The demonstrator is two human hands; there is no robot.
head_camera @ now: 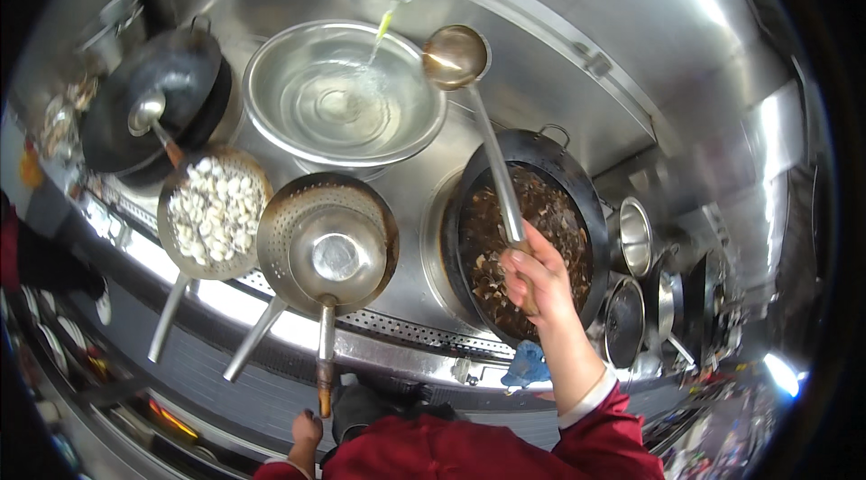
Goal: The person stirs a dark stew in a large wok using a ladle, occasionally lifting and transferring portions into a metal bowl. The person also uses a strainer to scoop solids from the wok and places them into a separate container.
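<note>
My right hand (538,277) grips the wooden end of a long-handled metal ladle (457,57), over a black wok (595,236) of dark brown liquid with pieces in it. The ladle's bowl is by the right rim of a wide steel basin (254,108), into which water runs from a spout. My left hand (308,427) hangs low by my body, fingers curled, beside the handle of a second ladle (338,260); whether it touches anything is unclear. That ladle rests in a perforated strainer (274,236). Another strainer (166,250) holds white pieces, perhaps mushrooms.
At the left stands another black wok (183,67) with a ladle (147,113) in it. Metal bowls (634,236) and pans are stacked at the right. A blue cloth (528,365) lies at the counter's front edge. Another person's leg (54,270) shows at the far left.
</note>
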